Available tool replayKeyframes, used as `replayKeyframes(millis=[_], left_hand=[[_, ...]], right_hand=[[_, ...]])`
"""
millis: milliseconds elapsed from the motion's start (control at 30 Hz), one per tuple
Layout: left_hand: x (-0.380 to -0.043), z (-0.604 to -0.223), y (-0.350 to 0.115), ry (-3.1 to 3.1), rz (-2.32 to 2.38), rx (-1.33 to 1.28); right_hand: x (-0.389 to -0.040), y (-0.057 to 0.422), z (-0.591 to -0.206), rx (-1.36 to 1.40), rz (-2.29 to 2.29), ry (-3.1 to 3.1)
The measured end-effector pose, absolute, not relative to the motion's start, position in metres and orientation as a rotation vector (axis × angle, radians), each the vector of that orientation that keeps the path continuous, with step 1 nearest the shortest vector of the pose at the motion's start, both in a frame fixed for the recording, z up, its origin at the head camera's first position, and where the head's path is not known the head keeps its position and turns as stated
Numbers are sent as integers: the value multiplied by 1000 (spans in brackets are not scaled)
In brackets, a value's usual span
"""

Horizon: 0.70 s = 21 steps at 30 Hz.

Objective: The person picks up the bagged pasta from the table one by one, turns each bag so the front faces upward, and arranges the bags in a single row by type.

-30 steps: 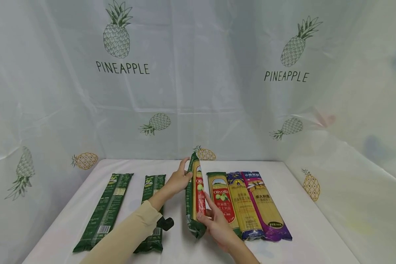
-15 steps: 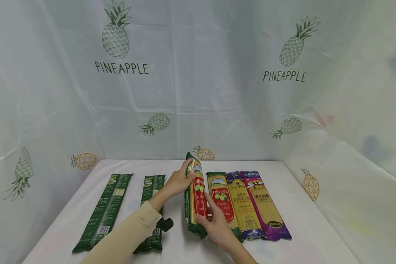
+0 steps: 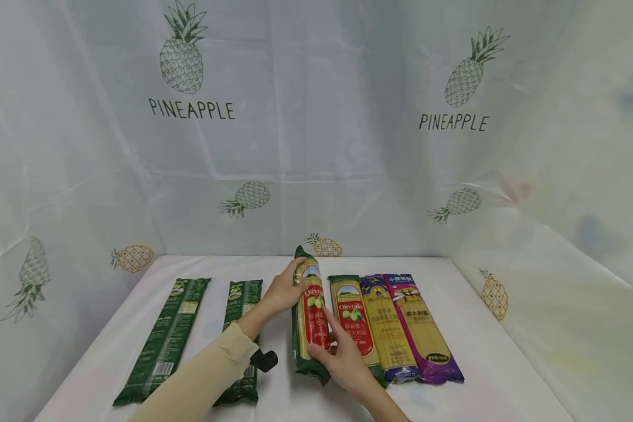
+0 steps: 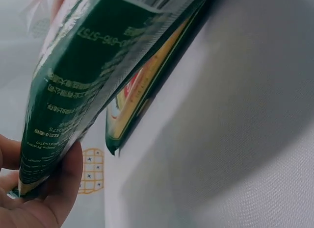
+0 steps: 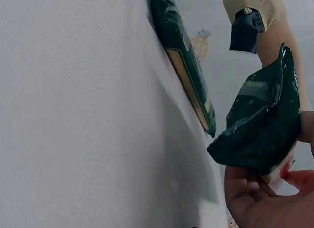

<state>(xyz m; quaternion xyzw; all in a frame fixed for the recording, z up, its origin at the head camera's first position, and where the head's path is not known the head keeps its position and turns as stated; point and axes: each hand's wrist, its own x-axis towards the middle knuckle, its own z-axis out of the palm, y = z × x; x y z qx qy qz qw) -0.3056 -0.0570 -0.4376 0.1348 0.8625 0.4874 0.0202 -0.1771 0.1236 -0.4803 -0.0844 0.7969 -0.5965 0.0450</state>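
Observation:
Both hands hold a green and gold spaghetti pack [image 3: 315,322], its red label turned up and its far end raised. My left hand [image 3: 285,290] grips it near the far end, the thumb lying over the front. On the near right side, my right hand [image 3: 344,358] holds the lower part between thumb and fingers. The left wrist view shows the printed green back of the pack [image 4: 64,95] above the white table, with left fingers [image 4: 71,174] around its end. In the right wrist view the folded green end of the pack [image 5: 265,120] sticks out over the right hand [image 5: 260,203].
Close to the right lie a matching red-label spaghetti pack [image 3: 354,319], a blue and yellow one [image 3: 390,334] and a purple one [image 3: 426,328]. Two green packs lie back-up at left, a far one [image 3: 166,340] and a nearer one [image 3: 242,302] partly behind the left arm. A patterned curtain [image 3: 316,129] hangs behind.
The held pack has been rolled from its edge so its red front now faces upward. Its far end has shifted slightly left, with both hands still on it.

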Motion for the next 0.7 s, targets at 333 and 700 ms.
replayKeyframes(millis=[333, 700], left_hand=[[-309, -439, -60, 2537, 1690, 321], [-305, -439, -62, 2403, 1758, 331]], right_hand=[[-178, 129, -472, -169, -1794, 2250], [-177, 137, -478, -169, -1970, 1783]])
